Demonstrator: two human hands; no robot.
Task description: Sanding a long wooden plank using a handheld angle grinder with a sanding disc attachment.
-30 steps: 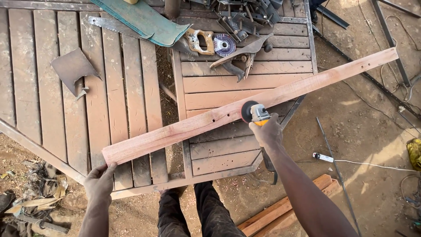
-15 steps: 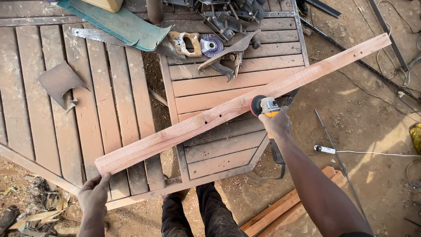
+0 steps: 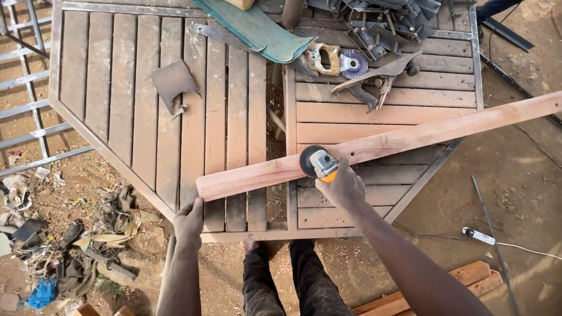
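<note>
A long reddish wooden plank (image 3: 410, 139) lies slanted across a slatted wooden table top (image 3: 234, 105), its near end at lower left and its far end past the right table edge. My left hand (image 3: 188, 222) grips the plank's near end from below. My right hand (image 3: 342, 186) holds an angle grinder (image 3: 319, 164) with a black disc pressed against the plank's near side, roughly a third of the way along from the near end.
On the table's far side lie a handsaw (image 3: 234, 38), a green sheet (image 3: 263, 29), a grinding disc (image 3: 352, 63) and metal tools. A white power strip (image 3: 479, 236) with a cable lies on the dirt at right. Boards (image 3: 433, 289) lie by my legs; rubbish is at left.
The grinder has slid along the plank toward its near end, and my left hand has shifted to stay at that end. The view has swung so the table sits farther right.
</note>
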